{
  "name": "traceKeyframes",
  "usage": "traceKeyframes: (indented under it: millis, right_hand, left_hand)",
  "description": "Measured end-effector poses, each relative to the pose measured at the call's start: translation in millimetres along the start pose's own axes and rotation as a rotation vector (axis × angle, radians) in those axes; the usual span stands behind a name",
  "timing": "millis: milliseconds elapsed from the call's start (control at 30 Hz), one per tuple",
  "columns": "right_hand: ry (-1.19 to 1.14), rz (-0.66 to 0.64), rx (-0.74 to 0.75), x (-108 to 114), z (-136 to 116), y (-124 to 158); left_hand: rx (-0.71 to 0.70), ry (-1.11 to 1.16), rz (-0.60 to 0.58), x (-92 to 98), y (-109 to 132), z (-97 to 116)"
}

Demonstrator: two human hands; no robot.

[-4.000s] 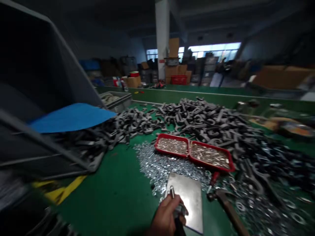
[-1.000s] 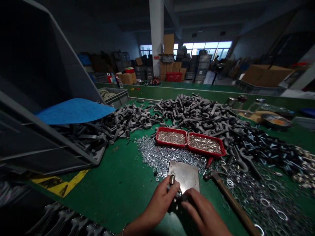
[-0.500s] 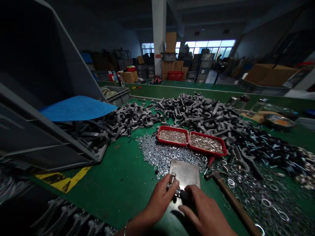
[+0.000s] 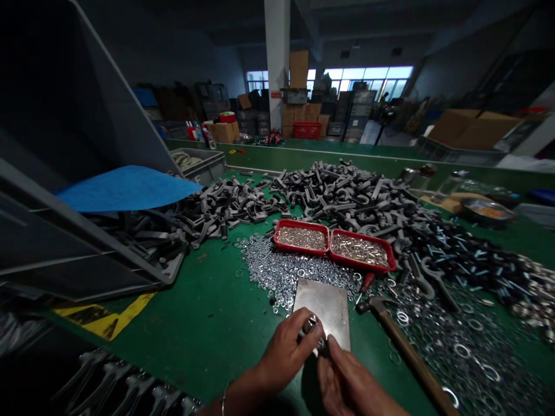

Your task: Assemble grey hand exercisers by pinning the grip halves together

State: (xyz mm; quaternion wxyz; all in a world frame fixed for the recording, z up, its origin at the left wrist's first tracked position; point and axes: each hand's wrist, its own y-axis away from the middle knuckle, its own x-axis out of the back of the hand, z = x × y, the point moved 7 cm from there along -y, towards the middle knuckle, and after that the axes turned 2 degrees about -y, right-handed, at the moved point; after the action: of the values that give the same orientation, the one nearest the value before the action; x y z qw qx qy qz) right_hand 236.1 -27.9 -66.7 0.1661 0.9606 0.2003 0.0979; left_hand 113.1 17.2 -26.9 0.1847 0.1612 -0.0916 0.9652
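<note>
Near the front edge of the tabletop [image 4: 195,341], the left hand [image 4: 288,352] and right hand [image 4: 347,375] pinch a small steel bolt [image 4: 313,330]; it looks hard and slippery, so grip its sides.

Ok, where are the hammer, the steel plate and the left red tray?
Hammer [image 4: 410,353]: head view, on the handle.
Steel plate [image 4: 323,300]: head view, on its bare upper middle.
Left red tray [image 4: 303,223]: head view, on the far rim.
</note>
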Motion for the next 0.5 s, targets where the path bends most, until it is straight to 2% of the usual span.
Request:
traceKeyframes:
  millis: [33,67,100,133,200,233,267,300,367,400,433,500]
  right_hand:
    - [-0.061,-0.103,-0.094,-7.6,5.6,0.5]
    - [-0.063,-0.141,-0.129,-9.9,7.3,0.8]
    - [-0.004,-0.104,-0.092,-5.9,4.4,-0.1]
    - [0.092,-0.009,0.000,2.4,-2.3,-0.9]
    - [0.235,0.210,0.195,18.4,-17.6,1.7]
    - [0.229,0.257,0.226,21.6,-20.1,2.9]
    - [0.177,0.237,0.203,20.5,-18.3,2.1]
    - [0.100,0.159,0.135,15.4,-13.6,0.2]
    - [0.002,0.000,0.012,3.8,-6.6,-1.6]
    - [0.027,-0.005,0.009,3.6,-7.6,-1.9]
    - [0.091,0.047,0.052,7.6,-11.7,-2.0]
    - [0.190,0.213,0.175,18.7,-21.4,-0.3]
  left_hand:
    - [-0.045,-0.030,-0.037,-2.1,-0.2,3.2]
    - [-0.069,-0.061,-0.061,-3.6,-0.4,4.6]
    - [-0.061,-0.082,-0.066,-4.2,-0.9,3.7]
    - [-0.025,-0.084,-0.049,-3.8,-1.5,0.8]
    - [0.066,-0.030,0.026,-1.5,-2.0,-5.8]
    - [0.080,0.009,0.069,-0.3,-2.0,-6.6]
    - [0.056,0.037,0.097,0.5,-2.2,-4.7]
    - [-0.004,0.045,0.103,0.3,-2.4,0.0]
    - [-0.170,0.010,0.064,-2.6,-2.2,12.2]
    - [-0.225,-0.016,0.041,-4.4,-1.9,16.0]
    - [-0.240,-0.032,0.031,-5.6,-2.1,16.8]
    - [-0.170,-0.030,0.090,-3.4,-3.5,11.0]
